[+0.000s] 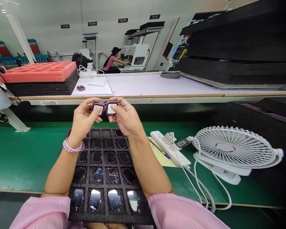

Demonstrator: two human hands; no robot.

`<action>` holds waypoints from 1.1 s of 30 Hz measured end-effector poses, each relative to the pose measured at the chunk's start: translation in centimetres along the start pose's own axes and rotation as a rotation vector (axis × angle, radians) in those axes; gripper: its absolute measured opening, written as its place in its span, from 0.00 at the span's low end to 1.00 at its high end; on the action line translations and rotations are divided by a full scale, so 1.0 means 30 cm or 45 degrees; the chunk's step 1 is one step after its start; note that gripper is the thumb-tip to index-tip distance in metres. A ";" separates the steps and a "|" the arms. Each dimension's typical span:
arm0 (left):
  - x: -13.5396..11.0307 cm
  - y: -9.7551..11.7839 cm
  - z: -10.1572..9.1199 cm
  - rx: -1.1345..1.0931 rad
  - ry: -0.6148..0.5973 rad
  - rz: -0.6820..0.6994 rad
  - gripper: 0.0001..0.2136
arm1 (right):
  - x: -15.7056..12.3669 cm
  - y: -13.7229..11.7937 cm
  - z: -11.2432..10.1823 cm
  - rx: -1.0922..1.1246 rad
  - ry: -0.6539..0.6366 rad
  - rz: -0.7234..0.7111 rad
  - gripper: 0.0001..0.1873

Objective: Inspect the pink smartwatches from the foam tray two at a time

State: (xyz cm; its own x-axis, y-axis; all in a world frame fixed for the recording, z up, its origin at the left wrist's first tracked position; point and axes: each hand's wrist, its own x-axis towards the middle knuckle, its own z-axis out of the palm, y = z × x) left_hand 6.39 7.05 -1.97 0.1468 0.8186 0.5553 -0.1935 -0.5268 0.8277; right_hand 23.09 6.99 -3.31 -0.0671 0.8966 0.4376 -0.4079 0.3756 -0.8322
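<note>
My left hand (84,116) pinches a purple-framed smartwatch case (97,109) with a pale face toward me, thumb on its front. In my right hand (125,117) is a matching smartwatch case (111,108), held the same way. The two cases are side by side, very close together; I cannot tell whether they touch. Below my forearms lies a black foam tray (89,181) with rows of compartments. Most visible compartments hold a purple-framed case with a dark glossy screen, such as the front one (95,200). My arms cover part of the tray.
A white fan (226,148) and a power strip (169,148) with cables stand to the right, beside a pen (165,154). On the shelf (138,86) are pink foam trays (40,72), a single case (81,88) and stacked black foam (235,47). A person (111,62) sits farther back.
</note>
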 end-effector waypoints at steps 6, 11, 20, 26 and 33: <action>0.005 -0.021 -0.010 0.034 -0.026 0.059 0.18 | -0.006 -0.006 0.001 -0.063 -0.015 -0.006 0.23; 0.005 -0.023 -0.012 0.049 -0.034 0.070 0.18 | -0.009 -0.009 0.003 -0.065 -0.020 -0.002 0.23; 0.002 -0.023 -0.012 0.040 -0.044 0.064 0.19 | -0.011 -0.014 -0.001 -0.072 -0.043 0.006 0.24; 0.005 -0.023 -0.009 0.031 -0.045 0.050 0.20 | -0.012 -0.013 -0.002 -0.078 -0.044 0.005 0.24; 0.008 -0.030 -0.015 0.054 -0.069 0.067 0.22 | -0.015 -0.020 -0.001 -0.089 -0.068 -0.006 0.25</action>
State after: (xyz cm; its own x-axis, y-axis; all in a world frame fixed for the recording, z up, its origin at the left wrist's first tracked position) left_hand 6.16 7.84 -2.62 0.1899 0.7767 0.6006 -0.1609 -0.5788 0.7994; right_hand 23.39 6.37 -3.01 -0.1149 0.8818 0.4574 -0.3440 0.3966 -0.8511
